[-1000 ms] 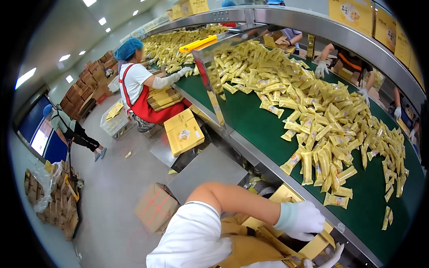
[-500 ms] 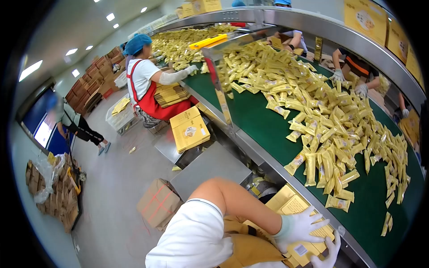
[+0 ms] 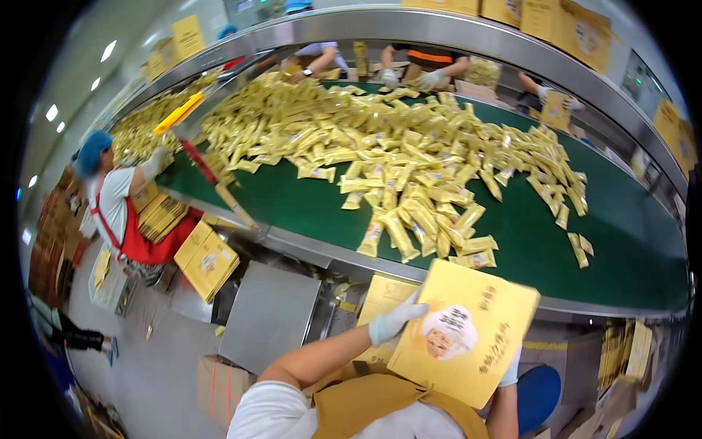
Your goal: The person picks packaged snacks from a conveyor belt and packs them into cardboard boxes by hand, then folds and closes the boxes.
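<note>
A yellow printed carton (image 3: 468, 351), with a white picture label on its face, is tilted up in front of my chest. My left hand (image 3: 397, 322), in a white glove, is closed on its left edge. At the lower right edge my right hand (image 3: 510, 369), also gloved, grips the same carton, its fingers mostly hidden behind it. Just beyond lies the green conveyor belt (image 3: 292, 212), heaped with yellow wrapped snack packets (image 3: 409, 190). More yellow cartons (image 3: 384, 296) lie left of the held one, partly covered by my left arm.
A grey metal table (image 3: 270, 311) stands to the left, with stacked yellow cartons (image 3: 207, 262) beyond it. A co-worker in a red apron (image 3: 146, 234) sits at the belt. Across it, gloved hands of another person (image 3: 431, 79) work. A blue stool (image 3: 540, 399) is at lower right.
The view has swung right. Both hands were low over cartons by the belt's edge; now they hold one carton raised with its printed face showing.
</note>
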Demonstrator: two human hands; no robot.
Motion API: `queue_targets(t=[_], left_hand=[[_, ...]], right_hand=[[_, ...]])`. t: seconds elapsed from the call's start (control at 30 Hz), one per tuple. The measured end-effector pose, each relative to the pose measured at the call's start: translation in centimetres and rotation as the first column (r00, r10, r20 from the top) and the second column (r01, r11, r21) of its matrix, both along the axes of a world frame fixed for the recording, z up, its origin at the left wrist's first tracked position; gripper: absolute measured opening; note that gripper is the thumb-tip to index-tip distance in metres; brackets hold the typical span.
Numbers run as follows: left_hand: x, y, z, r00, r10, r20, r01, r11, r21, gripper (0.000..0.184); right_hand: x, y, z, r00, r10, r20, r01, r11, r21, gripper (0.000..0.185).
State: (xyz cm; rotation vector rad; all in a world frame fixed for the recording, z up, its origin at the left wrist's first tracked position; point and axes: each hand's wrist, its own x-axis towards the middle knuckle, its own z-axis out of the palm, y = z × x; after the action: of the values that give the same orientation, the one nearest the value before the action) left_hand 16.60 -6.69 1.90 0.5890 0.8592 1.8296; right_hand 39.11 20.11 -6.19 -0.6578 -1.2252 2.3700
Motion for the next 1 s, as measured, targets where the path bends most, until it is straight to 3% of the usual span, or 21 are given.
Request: queue_targets(t=[0.03, 0.07, 0.1, 0.13, 0.2, 0.23, 0.27, 0.3, 0.33, 0.4, 0.47, 0.53, 0.63, 0.67, 0.7, 0.8, 0.83, 0.87, 0.9, 0.97, 1.0], left_hand=[[1.2, -0.7, -1.2, 0.991, -0.025, 0.128, 0.030, 0.999, -0.033, 0.076], [2.4, -1.5, -2.3, 0.966, -0.039, 0.255, 0.058, 0.996, -0.066, 0.070], [3.4, -2.0, -3.4, 0.923, -0.041, 0.383, 0.085, 0.991, -0.100, 0.066], [4.0, -2.2, -4.8, 0.921, 0.017, 0.388, 0.049, 0.986, -0.159, 0.062], [4.3, -2.4, -8.1, 0.913, 0.136, 0.386, -0.027, 0.961, -0.276, 0.058], [3.6, -2.3, -9.1, 0.996, 0.077, -0.043, -0.088, 0.865, -0.494, 0.055], [2.3, -2.1, -9.3, 0.894, -0.093, -0.438, -0.235, 0.736, -0.635, 0.052], [0.9, -1.9, -9.3, 0.627, -0.327, -0.707, -0.432, 0.610, -0.665, 0.049], [0.9, -1.9, -5.3, 0.440, -0.562, -0.701, -0.501, 0.494, -0.711, 0.045], [-0.2, -1.8, -4.7, 0.389, -0.703, -0.595, -0.492, 0.387, -0.780, 0.042], [0.2, -2.5, -4.4, 0.446, -0.383, -0.809, -0.561, 0.585, -0.586, 0.042], [0.2, -2.8, -3.3, 0.490, -0.193, -0.850, -0.585, 0.651, -0.485, 0.047], [2.5, -2.4, 6.4, 0.542, -0.201, -0.816, -0.560, 0.637, -0.529, 0.054], [1.8, -2.2, 6.1, 0.563, -0.222, -0.796, -0.498, 0.677, -0.542, 0.053], [0.7, -2.5, 5.4, 0.583, -0.241, -0.776, -0.436, 0.713, -0.549, 0.052], [-1.8, -4.3, 4.8, 0.619, -0.320, -0.717, -0.328, 0.724, -0.607, 0.046], [-2.4, -5.6, 2.9, 0.651, -0.315, -0.691, -0.295, 0.734, -0.612, 0.045], [-2.5, -6.1, 1.6, 0.680, -0.310, -0.664, -0.261, 0.744, -0.615, 0.045], [-2.1, -6.0, 0.5, 0.765, -0.184, -0.617, -0.320, 0.722, -0.613, 0.045], [-0.2, -6.0, -1.6, 0.867, 0.085, -0.491, -0.421, 0.654, -0.629, 0.046], [1.1, -5.9, -5.7, 0.816, 0.118, -0.566, -0.517, 0.589, -0.622, 0.049]], right_hand=[[-0.8, -1.4, 4.4, 0.983, -0.056, 0.173, -0.035, 0.875, 0.483, 0.063], [-1.4, -3.4, 10.0, 0.933, -0.185, 0.308, -0.165, 0.540, 0.825, 0.068], [-1.5, -4.5, 13.4, 0.910, -0.165, 0.381, -0.268, 0.469, 0.842, 0.073], [-1.5, -5.4, 15.7, 0.877, -0.146, 0.458, -0.373, 0.394, 0.840, 0.078], [-2.3, -6.7, 17.3, 0.881, -0.155, 0.447, -0.384, 0.320, 0.866, 0.081], [-3.4, -7.9, 19.2, 0.837, -0.197, 0.510, -0.436, 0.324, 0.840, 0.080], [-4.8, -9.3, 21.2, 0.786, -0.238, 0.570, -0.487, 0.331, 0.808, 0.079], [-6.1, -10.6, 21.4, 0.776, -0.252, 0.578, -0.529, 0.239, 0.814, 0.080], [-7.3, -11.7, 20.8, 0.768, -0.266, 0.583, -0.567, 0.143, 0.812, 0.082], [-9.0, -13.7, 17.3, 0.781, -0.326, 0.532, -0.571, -0.029, 0.820, 0.085], [-10.1, -13.0, 17.2, 0.679, -0.367, 0.636, -0.686, -0.010, 0.727, 0.086], [-9.5, -12.0, 16.8, 0.712, -0.327, 0.621, -0.654, 0.013, 0.757, 0.085], [-7.7, -10.1, 15.4, 0.780, -0.264, 0.567, -0.574, 0.058, 0.817, 0.082], [-7.5, -9.5, 15.1, 0.808, -0.239, 0.539, -0.538, 0.075, 0.840, 0.082], [-7.4, -9.0, 16.3, 0.765, -0.172, 0.620, -0.588, 0.206, 0.783, 0.079], [-6.1, -7.1, 13.1, 0.936, -0.081, 0.342, -0.290, 0.373, 0.881, 0.073], [-5.6, -6.1, 11.2, 0.957, -0.068, 0.282, -0.238, 0.371, 0.898, 0.073], [-5.2, -6.0, 9.1, 0.950, -0.092, 0.298, -0.245, 0.371, 0.896, 0.072], [-4.6, -5.9, 6.9, 0.943, -0.118, 0.313, -0.251, 0.369, 0.895, 0.071], [-4.5, -6.6, 4.5, 0.828, -0.118, 0.549, -0.435, 0.483, 0.760, 0.065], [-4.7, -7.5, 3.4, 0.675, -0.062, 0.735, -0.573, 0.584, 0.575, 0.061]])
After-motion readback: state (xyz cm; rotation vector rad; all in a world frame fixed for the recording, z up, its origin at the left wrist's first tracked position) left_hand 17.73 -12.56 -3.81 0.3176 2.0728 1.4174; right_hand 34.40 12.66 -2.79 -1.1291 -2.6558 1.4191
